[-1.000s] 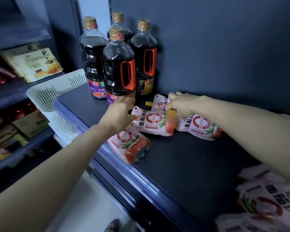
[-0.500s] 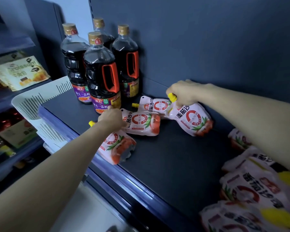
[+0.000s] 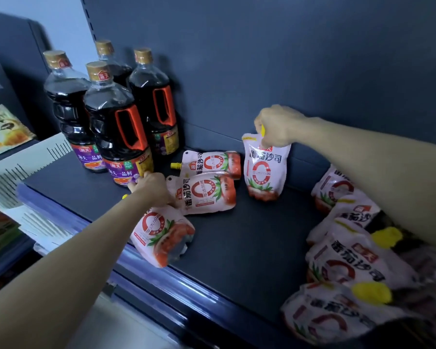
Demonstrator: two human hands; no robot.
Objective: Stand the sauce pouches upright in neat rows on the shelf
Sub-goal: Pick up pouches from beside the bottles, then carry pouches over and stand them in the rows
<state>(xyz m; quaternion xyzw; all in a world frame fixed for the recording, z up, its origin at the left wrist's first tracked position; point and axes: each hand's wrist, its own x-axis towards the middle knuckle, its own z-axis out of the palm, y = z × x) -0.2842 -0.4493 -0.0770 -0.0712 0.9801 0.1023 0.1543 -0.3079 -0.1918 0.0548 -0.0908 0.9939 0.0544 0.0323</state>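
White tomato sauce pouches with red rings and yellow caps lie on a dark shelf (image 3: pixel 249 248). My right hand (image 3: pixel 278 125) grips the yellow spout of one pouch (image 3: pixel 263 170) and holds it upright near the back wall, its base at the shelf. My left hand (image 3: pixel 150 186) rests on the top corner of a pouch lying flat (image 3: pixel 204 193). Behind that one another flat pouch (image 3: pixel 209 163) lies with its cap pointing left. A fourth pouch (image 3: pixel 161 235) lies at the shelf's front edge under my left forearm.
Several dark soy sauce bottles (image 3: pixel 116 127) with orange handles stand at the back left. A heap of more pouches (image 3: pixel 350 268) fills the shelf's right side. A white perforated divider (image 3: pixel 23 170) stands at the left end. The blue front rail (image 3: pixel 149 270) borders the shelf.
My right hand has lifted its pouch from tilted to upright and moved it rightward. My left hand stays at the flat pouches. The camera view has shifted right.
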